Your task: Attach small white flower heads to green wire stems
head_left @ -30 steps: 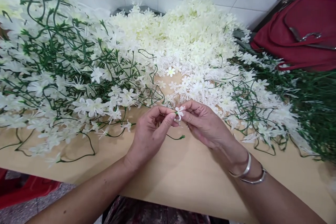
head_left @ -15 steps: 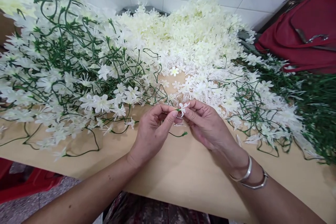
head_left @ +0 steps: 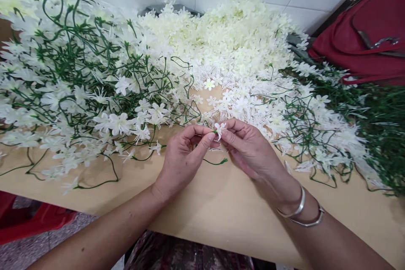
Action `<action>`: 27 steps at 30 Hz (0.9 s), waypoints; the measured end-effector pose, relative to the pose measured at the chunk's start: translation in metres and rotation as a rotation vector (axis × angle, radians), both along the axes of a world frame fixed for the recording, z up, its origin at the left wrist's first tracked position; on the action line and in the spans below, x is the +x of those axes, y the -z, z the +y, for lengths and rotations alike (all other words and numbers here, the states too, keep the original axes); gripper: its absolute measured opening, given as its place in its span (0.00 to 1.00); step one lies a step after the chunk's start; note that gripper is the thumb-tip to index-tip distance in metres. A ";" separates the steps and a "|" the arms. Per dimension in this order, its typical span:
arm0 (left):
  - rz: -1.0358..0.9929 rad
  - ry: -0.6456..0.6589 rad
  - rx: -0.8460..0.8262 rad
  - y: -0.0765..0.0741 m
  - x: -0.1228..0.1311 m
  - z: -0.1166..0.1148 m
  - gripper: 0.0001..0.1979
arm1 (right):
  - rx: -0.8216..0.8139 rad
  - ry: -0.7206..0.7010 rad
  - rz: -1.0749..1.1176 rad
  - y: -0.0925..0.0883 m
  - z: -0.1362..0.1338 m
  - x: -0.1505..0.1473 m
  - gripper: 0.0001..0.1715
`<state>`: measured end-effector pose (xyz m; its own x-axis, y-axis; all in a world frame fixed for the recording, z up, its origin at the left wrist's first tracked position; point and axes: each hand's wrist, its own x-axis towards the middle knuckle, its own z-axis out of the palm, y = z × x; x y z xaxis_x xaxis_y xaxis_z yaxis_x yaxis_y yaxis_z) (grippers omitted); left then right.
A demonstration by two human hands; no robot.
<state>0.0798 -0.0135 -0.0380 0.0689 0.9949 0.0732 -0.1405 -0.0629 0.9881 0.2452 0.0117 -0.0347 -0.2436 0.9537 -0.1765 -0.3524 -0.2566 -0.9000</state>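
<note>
My left hand (head_left: pixel 186 152) pinches a green artificial flower stem between thumb and forefinger, just behind the bloom. The stem's loose end (head_left: pixel 218 162) hangs out below the fingers. At the stem's tip is a small white artificial flower (head_left: pixel 220 130), its petals pinched by the thumb and forefinger of my right hand (head_left: pixel 249 147). Both hands are close together above the table's front part. Two silver bangles (head_left: pixel 302 209) sit on my right wrist. The other fingers of both hands are curled and partly hidden.
A tall heap of white flowers on green stems (head_left: pixel 79 84) stands left. Loose cream petals (head_left: pixel 228 33) are piled behind, with white pieces before them. More stemmed flowers (head_left: pixel 303 122) and green stems (head_left: pixel 382 135) lie right, near a red bag (head_left: pixel 363 38). The tabletop (head_left: pixel 202 215) is tan.
Both hands keep their pinch on the flower and stem almost unmoved. The view has shifted very slightly; nothing has been taken up or let go.
</note>
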 end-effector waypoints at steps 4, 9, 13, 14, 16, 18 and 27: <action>-0.001 -0.014 0.003 0.002 0.000 0.000 0.06 | 0.002 0.002 -0.015 0.002 0.001 -0.001 0.17; 0.028 -0.012 0.023 0.003 -0.001 0.000 0.06 | 0.024 -0.003 -0.020 0.004 0.002 -0.001 0.17; 0.081 -0.015 0.036 0.005 -0.003 -0.001 0.05 | 0.053 -0.045 -0.031 0.005 0.002 0.001 0.16; 0.099 -0.017 0.041 0.006 -0.003 -0.001 0.05 | 0.062 -0.055 -0.040 0.005 0.002 0.002 0.16; 0.140 -0.021 0.054 0.008 -0.004 -0.001 0.06 | 0.077 -0.072 -0.062 0.005 0.002 0.004 0.16; 0.178 -0.024 0.064 0.009 -0.004 -0.002 0.06 | 0.091 -0.087 -0.083 0.005 0.002 0.005 0.16; 0.307 -0.030 0.103 0.012 -0.006 -0.001 0.07 | 0.098 -0.118 -0.145 0.000 0.003 0.006 0.15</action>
<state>0.0737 -0.0149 -0.0497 0.0737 0.9854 0.1536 0.1667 -0.1640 0.9723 0.2510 0.0147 -0.0346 -0.3332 0.9344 -0.1257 -0.1901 -0.1972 -0.9618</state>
